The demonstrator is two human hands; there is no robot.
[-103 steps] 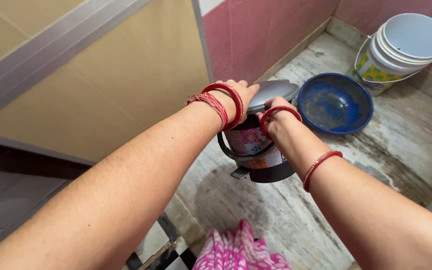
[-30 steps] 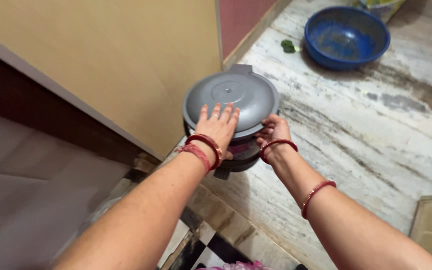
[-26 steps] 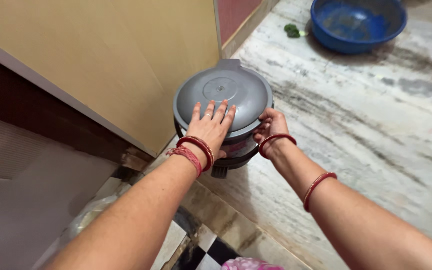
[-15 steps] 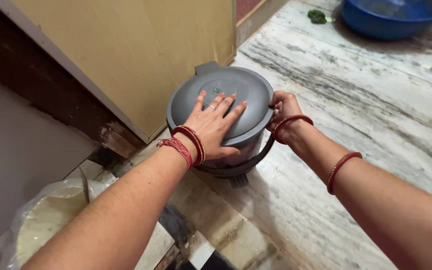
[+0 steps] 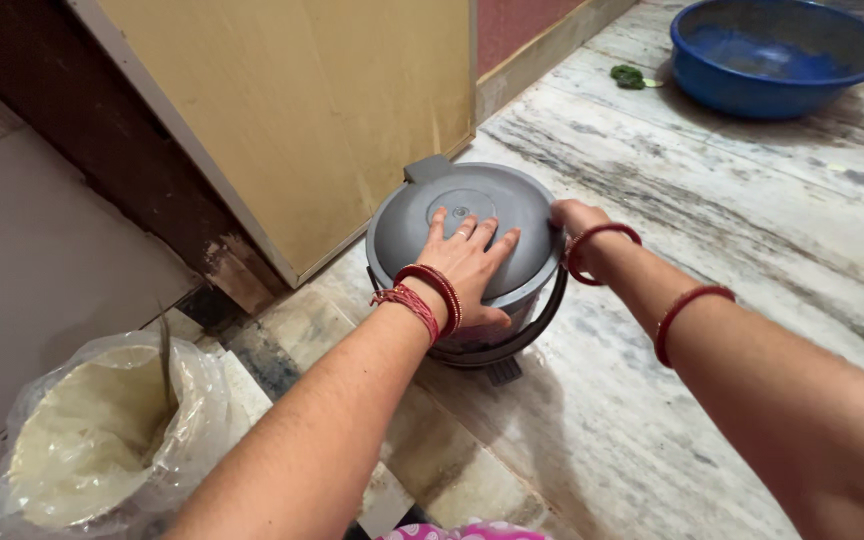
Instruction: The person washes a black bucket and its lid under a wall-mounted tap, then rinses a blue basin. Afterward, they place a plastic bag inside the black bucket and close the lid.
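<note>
On the marble floor, just beside the tan door panel, stands a small grey pedal bin w/ its domed lid shut. Left hand lies flat on the lid's near side, fingers spread, palm down, not gripping anything; red bangles and a thread band at the wrist. Right hand is at the bin's right edge, fingers curled onto the lid rim; how firmly it grips I can't tell, since the wrist w/ its red bangle covers most of it. The bin's dark carry handle hangs down along the right front, and the pedal pokes out at the base toward the person. Beyond the bin, far right, a blue basin sits on the floor, w/ a green scrap just left of it. Near left of the bin, well apart, a clear plastic bag holds pale powder.
</note>
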